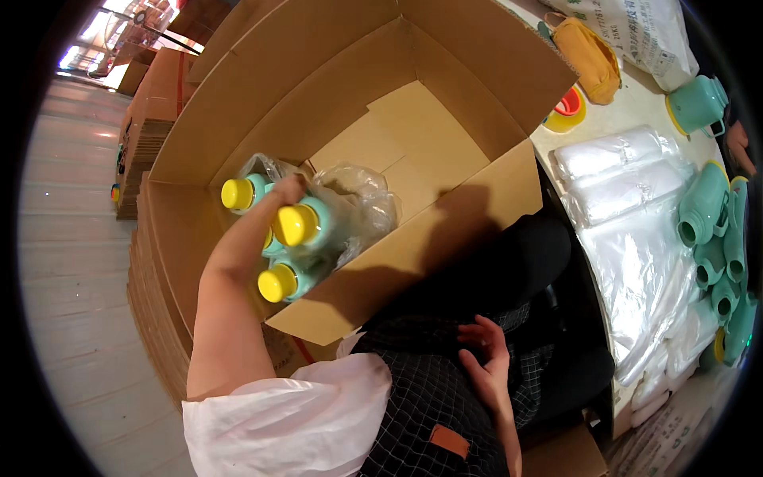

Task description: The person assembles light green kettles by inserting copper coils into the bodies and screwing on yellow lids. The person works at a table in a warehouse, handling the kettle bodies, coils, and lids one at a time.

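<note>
My left hand [289, 189] reaches into a large cardboard box [477, 95], its fingers curled among mint-green bottles with yellow caps. What it grips is hidden. One bottle [300, 225] stands right beside this hand, its cap toward me; another bottle [238, 193] is to its left and a further bottle [280, 281] nearer me. Clear plastic bags [362, 195] wrap around or lie against the bottles. My right hand [486, 354] hovers before my dark checked apron [421, 397], fingers apart, holding nothing.
At the right, a table [644, 103] carries folded clear plastic bags [628, 179], several green bottle bodies [704, 203], a yellow pouch [588, 60] and a white sack [652, 36]. Stacked flat cardboard [155, 294] lines the left side. Another person's hand [741, 147] shows at the far right.
</note>
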`<state>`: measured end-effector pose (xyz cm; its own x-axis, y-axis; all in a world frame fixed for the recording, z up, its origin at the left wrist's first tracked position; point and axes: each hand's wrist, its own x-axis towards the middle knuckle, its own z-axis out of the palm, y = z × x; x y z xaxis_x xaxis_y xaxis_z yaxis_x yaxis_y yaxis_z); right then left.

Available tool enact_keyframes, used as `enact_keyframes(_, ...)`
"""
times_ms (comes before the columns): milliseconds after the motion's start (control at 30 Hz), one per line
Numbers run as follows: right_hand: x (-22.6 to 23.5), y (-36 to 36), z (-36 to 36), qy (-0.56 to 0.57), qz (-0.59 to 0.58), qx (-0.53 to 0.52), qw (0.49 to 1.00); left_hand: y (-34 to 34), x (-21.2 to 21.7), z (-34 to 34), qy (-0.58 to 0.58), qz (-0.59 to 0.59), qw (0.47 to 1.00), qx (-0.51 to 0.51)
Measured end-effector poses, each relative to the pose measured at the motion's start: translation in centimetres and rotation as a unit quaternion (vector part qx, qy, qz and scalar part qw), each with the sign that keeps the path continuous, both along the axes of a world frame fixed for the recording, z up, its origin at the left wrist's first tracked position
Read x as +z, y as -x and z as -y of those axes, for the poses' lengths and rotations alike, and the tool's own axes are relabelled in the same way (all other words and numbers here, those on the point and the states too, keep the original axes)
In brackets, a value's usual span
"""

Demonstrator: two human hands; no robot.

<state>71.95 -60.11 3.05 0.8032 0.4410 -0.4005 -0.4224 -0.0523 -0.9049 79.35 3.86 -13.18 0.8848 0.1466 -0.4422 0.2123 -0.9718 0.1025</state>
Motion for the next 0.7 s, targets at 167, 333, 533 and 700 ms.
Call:
enact_keyframes(167, 0.0, -1.3, 3.8, 0.048, 0.027, -0.029, 0.998, 1.1, -7.1, 7.0, 0.031, 0.04, 0.968, -0.247)
enact_keyframes(333, 4.6, -12.7, 12.6, 0.212, 0.128, -0.259, 0.933, 1.4, -1.1, 10.4, -0.002, -0.206, 0.969, 0.133)
enact_keyframes(533, 7.1, -33.9, 34.6, 0.537, 0.334, -0.65, 0.421, -5.4, 6.6, 15.1, -0.024, 0.254, 0.964, 0.069)
enact_keyframes(700, 11.1, -34.5, 35.6, 0.456, 0.372, -0.61, 0.532, -10.3, 16.0, 30.7, 0.209, 0.295, 0.932, -0.016)
